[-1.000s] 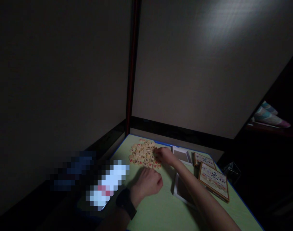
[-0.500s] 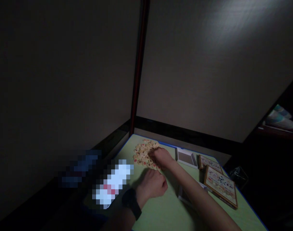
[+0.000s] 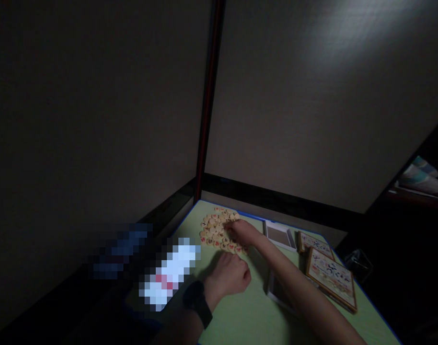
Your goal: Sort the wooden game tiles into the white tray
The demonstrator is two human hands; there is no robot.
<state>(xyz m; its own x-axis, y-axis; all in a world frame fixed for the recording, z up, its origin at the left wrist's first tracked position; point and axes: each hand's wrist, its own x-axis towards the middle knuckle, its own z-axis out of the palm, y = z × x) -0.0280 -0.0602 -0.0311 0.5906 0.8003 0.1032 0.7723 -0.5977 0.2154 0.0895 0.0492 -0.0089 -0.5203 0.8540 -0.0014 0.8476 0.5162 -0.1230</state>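
Round wooden Chinese chess pieces (image 3: 215, 231) with red and dark characters lie in a close group at the table's far left corner. My right hand (image 3: 243, 232) reaches over their right side, fingers curled down and closed at a piece; the fingertips are dim and partly hidden. Nearer to me my left hand (image 3: 229, 274), with a dark watch (image 3: 197, 303) on its wrist, rests as a loose fist just in front of the group. Its fingertips are turned away, so whatever it may hold is hidden.
An open shallow box tray (image 3: 279, 235) stands at the far edge; another tray (image 3: 276, 290) lies partly under my right forearm. Two printed boxes (image 3: 332, 278) (image 3: 315, 243) are on the right. A bright, pixelated screen (image 3: 170, 274) sits at left. Walls meet behind the green table (image 3: 236, 321).
My right hand has shifted very slightly over the pieces, and a piece beside its wrist shows more clearly. The left hand stays where it was.
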